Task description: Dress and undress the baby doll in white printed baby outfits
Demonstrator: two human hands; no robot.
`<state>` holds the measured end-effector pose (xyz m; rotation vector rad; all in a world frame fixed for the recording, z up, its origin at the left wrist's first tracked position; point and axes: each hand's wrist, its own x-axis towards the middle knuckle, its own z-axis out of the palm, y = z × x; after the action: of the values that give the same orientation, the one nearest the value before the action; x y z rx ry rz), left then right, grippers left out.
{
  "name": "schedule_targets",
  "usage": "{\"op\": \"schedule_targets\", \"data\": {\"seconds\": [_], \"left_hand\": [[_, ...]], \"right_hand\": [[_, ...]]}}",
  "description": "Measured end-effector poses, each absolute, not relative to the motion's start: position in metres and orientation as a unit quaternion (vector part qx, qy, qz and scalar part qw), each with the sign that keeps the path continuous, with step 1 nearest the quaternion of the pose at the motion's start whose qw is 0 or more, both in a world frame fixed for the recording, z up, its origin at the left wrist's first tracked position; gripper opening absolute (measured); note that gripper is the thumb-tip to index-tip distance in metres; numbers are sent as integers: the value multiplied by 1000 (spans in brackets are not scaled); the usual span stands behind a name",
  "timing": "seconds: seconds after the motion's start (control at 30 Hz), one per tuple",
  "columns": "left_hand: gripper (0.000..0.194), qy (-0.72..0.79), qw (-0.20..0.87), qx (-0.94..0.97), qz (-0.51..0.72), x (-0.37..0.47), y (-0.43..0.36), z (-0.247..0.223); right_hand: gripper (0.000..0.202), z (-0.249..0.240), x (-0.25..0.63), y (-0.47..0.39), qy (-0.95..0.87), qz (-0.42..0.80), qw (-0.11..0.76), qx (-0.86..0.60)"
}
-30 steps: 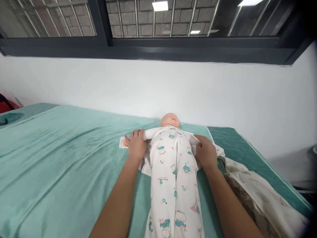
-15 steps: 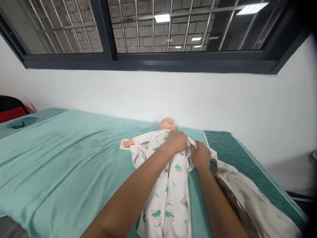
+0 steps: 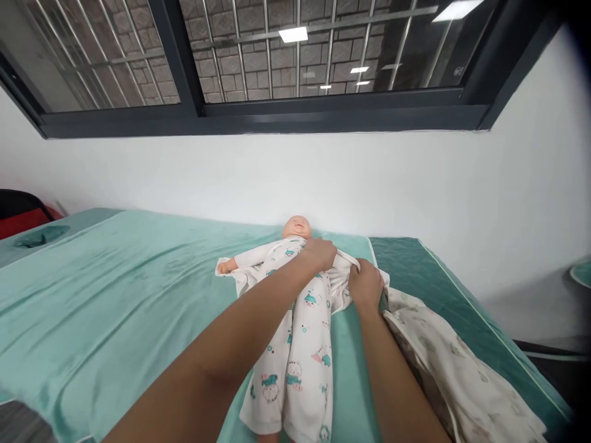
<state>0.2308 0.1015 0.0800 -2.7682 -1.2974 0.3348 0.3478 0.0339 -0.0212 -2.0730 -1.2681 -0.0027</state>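
on the light green sheet (image 3: 138, 289) we have the doll (image 3: 297, 227), face up, its head close to the white wall (image 3: 221, 175) and its body stretching down towards us. its printed outfit (image 3: 305, 344) is white with teal and pink figures, the two legs lying side by side, a bit of foot showing at the bottom edge of our view. and look at our left hand (image 3: 319, 252): it reaches across the doll's chest to the shoulder, fingers curled, the tips tucked out of sight, so we cannot tell how far it is closed or what it has hold of. just beside it, our right hand (image 3: 365, 283) is closed with thumb and fingers on the edge of the white cloth (image 3: 342, 271), which runs between our two hands at the doll's side. over to our left, the doll's other arm (image 3: 253, 255) lies out sideways in a plain white sleeve, its little hand resting on pale fabric. down by our right forearm we see a patterned cloth (image 3: 452, 351) in loose folds, partly over the darker green cover (image 3: 434, 277). above the wall runs a dark window frame (image 3: 295, 120) with metal bars behind the glass, and far left we catch a red and black object (image 3: 21, 215).
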Motion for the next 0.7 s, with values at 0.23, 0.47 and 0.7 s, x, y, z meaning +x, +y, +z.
{"op": "schedule_targets", "data": {"seconds": [0.23,0.47,0.7], "left_hand": [[37,-374,51,-917,130,254,110,62],[43,-378,62,-915,124,263,115,46],[38,-362,98,-921,107,254,110,54]], "right_hand": [[34,-32,347,39,-493,-16,381,-782],[34,-31,350,40,-491,1,398,-775],[35,-31,356,42,-476,30,454,-752]]}}
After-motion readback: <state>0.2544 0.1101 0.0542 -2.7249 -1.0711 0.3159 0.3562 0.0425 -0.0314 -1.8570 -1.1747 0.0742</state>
